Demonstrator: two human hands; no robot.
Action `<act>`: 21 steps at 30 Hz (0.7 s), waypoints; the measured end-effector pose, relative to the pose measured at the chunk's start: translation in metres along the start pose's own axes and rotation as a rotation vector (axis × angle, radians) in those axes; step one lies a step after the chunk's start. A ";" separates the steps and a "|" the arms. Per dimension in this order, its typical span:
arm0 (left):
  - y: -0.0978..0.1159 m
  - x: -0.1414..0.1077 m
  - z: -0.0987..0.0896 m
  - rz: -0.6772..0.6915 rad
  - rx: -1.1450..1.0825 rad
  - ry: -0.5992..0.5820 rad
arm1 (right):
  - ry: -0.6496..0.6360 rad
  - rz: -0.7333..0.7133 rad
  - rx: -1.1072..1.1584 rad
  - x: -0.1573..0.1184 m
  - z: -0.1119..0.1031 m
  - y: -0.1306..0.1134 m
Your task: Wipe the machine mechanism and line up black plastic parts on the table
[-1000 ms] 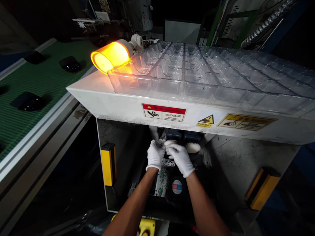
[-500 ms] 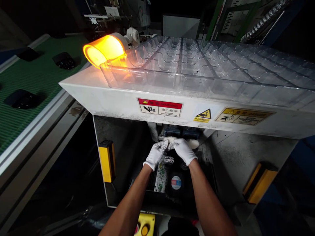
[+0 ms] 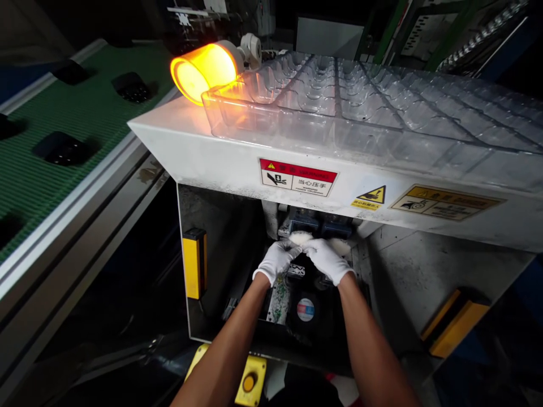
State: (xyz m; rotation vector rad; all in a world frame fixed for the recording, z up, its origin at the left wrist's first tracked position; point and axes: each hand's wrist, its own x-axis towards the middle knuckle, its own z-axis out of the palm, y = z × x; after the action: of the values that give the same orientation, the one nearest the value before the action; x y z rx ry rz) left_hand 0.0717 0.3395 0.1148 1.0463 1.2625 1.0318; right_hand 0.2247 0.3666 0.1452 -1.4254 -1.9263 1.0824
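Centrally, gloved fingertips [image 3: 292, 247] of both hands are pinching a white fluffy pad [image 3: 302, 238] inside the machine opening [image 3: 220, 237]; left hand [image 3: 277, 260] and right hand [image 3: 327, 260] are meeting beneath the warning label [image 3: 297, 178], with clear trays [image 3: 382, 113] and an amber lamp [image 3: 203, 70] lying above.

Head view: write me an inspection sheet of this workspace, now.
Surface: white machine housing, dusty, with warning labels.
Job's things: white fluffy pad inside the opening, at both hands' fingertips.
Clutter: clear compartment tray on top; lit amber lamp.
Hands: left hand and right hand, white-gloved, meeting at the pad; grip unclear.
Cables: nothing seen.
Surroundings: green conveyor carrying black parts; yellow button box.
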 end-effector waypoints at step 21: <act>-0.013 0.016 0.004 0.292 0.205 0.392 | 0.083 0.016 -0.687 0.001 -0.005 -0.003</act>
State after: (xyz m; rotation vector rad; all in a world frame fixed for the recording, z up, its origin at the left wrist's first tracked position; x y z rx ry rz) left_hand 0.0768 0.3524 0.0982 1.2517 1.5876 1.4022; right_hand 0.2270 0.3686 0.1509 -1.7883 -2.3417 0.3478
